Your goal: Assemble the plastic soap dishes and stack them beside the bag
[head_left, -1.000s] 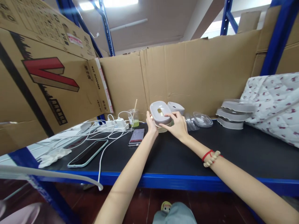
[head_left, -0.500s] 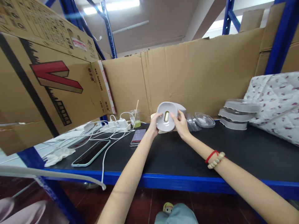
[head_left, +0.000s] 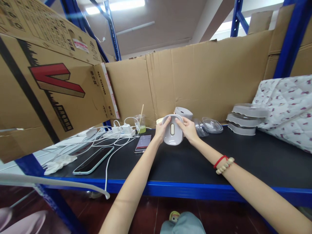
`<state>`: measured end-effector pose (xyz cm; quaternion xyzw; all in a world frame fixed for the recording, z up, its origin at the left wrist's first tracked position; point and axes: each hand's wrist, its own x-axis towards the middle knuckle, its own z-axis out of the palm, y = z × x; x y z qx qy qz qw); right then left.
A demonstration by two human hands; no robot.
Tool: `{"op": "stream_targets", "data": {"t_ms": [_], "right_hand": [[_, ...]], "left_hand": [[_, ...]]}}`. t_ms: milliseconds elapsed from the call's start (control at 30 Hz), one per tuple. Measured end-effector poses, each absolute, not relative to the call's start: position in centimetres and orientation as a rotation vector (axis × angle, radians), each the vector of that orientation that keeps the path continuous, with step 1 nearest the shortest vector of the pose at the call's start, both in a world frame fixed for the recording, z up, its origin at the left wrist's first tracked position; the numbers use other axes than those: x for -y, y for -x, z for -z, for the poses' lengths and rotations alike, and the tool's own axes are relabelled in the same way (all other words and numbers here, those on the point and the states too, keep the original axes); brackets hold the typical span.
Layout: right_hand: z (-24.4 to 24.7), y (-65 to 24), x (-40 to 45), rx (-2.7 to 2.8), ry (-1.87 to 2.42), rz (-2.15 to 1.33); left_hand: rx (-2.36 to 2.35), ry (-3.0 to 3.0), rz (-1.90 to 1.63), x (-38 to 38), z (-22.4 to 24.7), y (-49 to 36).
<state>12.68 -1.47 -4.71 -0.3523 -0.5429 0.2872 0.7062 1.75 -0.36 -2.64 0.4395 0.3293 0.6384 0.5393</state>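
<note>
A light grey, glossy, rounded piece (head_left: 177, 136) with an oval slot in its middle is held up over the dark shelf top. My left hand (head_left: 161, 130) grips its left side, thumb on the face near the upper rim. On its right side my right hand (head_left: 189, 129) holds it the same way; a red cord and a beaded bracelet are on that wrist. Just behind the right hand stands a grey-white rounded container (head_left: 184, 112). A pale yellow item (head_left: 159, 121), mostly hidden, is behind the left hand.
Two phones (head_left: 94, 160) (head_left: 143, 143) and white cables with chargers (head_left: 126, 129) lie left, beside a cup of green liquid (head_left: 142, 129). Clear plastic lids (head_left: 212, 125), stacked grey-rimmed covers (head_left: 243, 120) and a patterned quilted cloth (head_left: 285, 107) are right. Cardboard (head_left: 207, 74) stands behind.
The grey piece has moved slightly down and its tilt has changed, with both thumbs now nearer its upper rim. More of the container behind it shows.
</note>
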Motion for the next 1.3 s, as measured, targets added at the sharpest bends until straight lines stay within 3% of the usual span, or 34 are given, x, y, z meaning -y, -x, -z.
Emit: {"op": "stream_targets", "data": {"t_ms": [167,333,500,667,1300], "right_hand": [[4.4,-12.9,2.1,1.281,0.940,-0.514],[3.2,-14.6,2.9,1.256,1.229,-0.126],[3.3,-17.1,1.9,1.124,1.503,0.171],[5.3,-18.7,0.0,1.115,1.831,0.118],[4.3,-20.3,0.8,0.825,1.572,-0.025]], "left_hand": [[-0.857,-1.052,-1.596,0.4,2.8,-2.0],[-0.949,-0.800,-1.656,-0.1,2.8,-2.0],[-0.623,-0.483,-1.640,-0.5,2.6,-1.4],[-0.528,-0.426,-1.599,-1.0,2.9,-0.8],[-0.543,-0.466,-1.572,-0.7,2.9,-1.3]]}}
